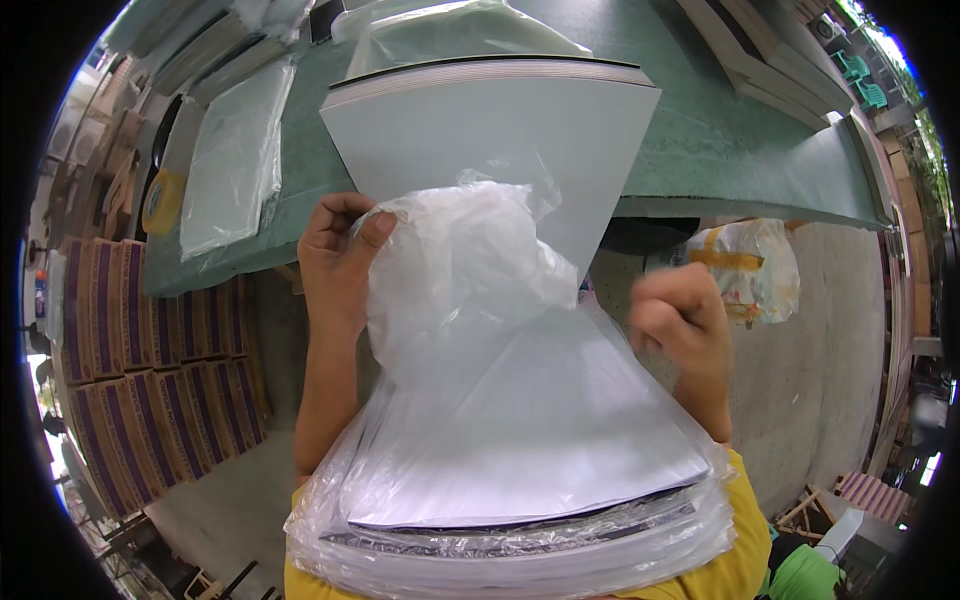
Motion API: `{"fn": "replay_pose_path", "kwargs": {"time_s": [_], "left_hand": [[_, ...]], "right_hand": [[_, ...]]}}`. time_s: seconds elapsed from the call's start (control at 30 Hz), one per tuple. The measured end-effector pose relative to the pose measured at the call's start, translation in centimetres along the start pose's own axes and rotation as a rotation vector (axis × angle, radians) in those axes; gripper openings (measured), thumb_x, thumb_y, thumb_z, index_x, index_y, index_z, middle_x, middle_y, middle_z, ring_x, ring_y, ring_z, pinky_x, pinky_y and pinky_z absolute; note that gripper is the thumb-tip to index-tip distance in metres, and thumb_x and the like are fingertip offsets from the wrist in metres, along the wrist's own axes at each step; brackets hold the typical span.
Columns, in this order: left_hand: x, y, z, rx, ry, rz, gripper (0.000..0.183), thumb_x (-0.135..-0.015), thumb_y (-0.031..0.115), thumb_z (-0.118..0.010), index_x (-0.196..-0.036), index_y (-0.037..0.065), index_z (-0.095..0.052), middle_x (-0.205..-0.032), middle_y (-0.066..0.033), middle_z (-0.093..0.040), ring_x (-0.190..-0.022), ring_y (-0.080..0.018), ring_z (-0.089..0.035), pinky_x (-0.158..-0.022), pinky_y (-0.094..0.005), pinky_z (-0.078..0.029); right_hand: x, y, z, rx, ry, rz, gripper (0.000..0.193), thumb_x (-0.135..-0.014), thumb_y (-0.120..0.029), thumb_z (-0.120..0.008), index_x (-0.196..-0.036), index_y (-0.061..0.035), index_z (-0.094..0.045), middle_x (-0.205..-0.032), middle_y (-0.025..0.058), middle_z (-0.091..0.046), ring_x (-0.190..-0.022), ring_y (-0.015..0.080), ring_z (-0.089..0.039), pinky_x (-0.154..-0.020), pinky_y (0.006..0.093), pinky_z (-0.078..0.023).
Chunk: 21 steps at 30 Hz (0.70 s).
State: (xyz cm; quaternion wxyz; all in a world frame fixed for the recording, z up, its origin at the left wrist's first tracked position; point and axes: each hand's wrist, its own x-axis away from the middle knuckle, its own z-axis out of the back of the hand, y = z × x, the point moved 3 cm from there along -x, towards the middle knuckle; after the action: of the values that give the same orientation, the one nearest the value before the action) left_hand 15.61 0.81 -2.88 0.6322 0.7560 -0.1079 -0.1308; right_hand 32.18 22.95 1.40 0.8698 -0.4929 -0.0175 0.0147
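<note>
My left hand [340,245] pinches the crumpled upper edge of a clear plastic bag [460,240] between thumb and fingers. The bag wraps a stack of large white sheets [530,430] that leans against my front, with dark edges showing near the bottom. Off to the right of the bag, my right hand [685,315] is curled into a loose fist, apart from the plastic and a little blurred; nothing shows in it. Just beyond, a thick stack of pale grey boards [490,120] with a black top edge juts over the table's near edge.
The green table [720,140] spans the far side. On its left lie a plastic-wrapped pack [235,160] and a roll of yellow tape [162,200]. Long boards [770,60] rest at the far right. Stacked cartons [150,370] stand at left; a taped plastic bundle [745,265] sits below the table.
</note>
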Motion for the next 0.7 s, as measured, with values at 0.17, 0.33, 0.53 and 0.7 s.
{"fn": "replay_pose_path", "kwargs": {"time_s": [0.17, 0.33, 0.53, 0.7], "left_hand": [[1.0, 1.4, -1.5, -0.242, -0.209, -0.211, 0.02, -0.067, -0.002, -0.067, -0.078, 0.004, -0.051, -0.077, -0.0019, -0.052, -0.071, -0.0086, -0.049, -0.064, -0.0219, -0.041], [4.2, -1.3, -0.3, -0.579, -0.464, -0.404, 0.023, -0.064, -0.012, -0.063, -0.07, 0.006, -0.049, -0.077, -0.0048, -0.05, -0.068, -0.0111, -0.047, -0.059, -0.0225, -0.041], [4.9, -3.2, 0.4, -0.2, -0.487, 0.069, 0.012, -0.067, 0.005, -0.065, -0.073, 0.002, -0.055, -0.077, -0.0045, -0.054, -0.068, -0.0153, -0.052, -0.057, -0.0281, -0.043], [3.8, -4.9, -3.0, -0.296, -0.675, 0.76, 0.036, -0.066, 0.019, -0.069, -0.094, 0.001, -0.056, -0.09, -0.0087, -0.057, -0.077, -0.0167, -0.056, -0.063, -0.0276, -0.045]], "right_hand": [[-3.0, 2.0, -5.3, -0.826, 0.058, -0.017, 0.055, -0.086, -0.048, -0.039, -0.092, 0.0031, -0.059, -0.091, 0.0148, -0.06, -0.081, 0.022, -0.058, -0.072, 0.0328, -0.045], [-4.7, 4.4, -4.4, -1.261, -0.188, -0.258, 0.061, -0.078, -0.052, -0.052, -0.104, 0.0029, -0.053, -0.106, 0.0114, -0.055, -0.093, 0.0208, -0.053, -0.078, 0.0324, -0.042], [-2.8, 5.2, -2.8, 0.028, 0.165, 0.07, 0.07, -0.059, -0.033, -0.076, -0.114, -0.0013, -0.046, -0.11, 0.0088, -0.049, -0.099, 0.0196, -0.049, -0.084, 0.0311, -0.04], [-2.5, 4.4, -6.7, -0.59, -0.206, -0.013, 0.084, -0.055, -0.016, -0.079, -0.124, -0.0019, -0.035, -0.123, 0.0108, -0.039, -0.112, 0.0212, -0.041, -0.093, 0.0324, -0.033]]}}
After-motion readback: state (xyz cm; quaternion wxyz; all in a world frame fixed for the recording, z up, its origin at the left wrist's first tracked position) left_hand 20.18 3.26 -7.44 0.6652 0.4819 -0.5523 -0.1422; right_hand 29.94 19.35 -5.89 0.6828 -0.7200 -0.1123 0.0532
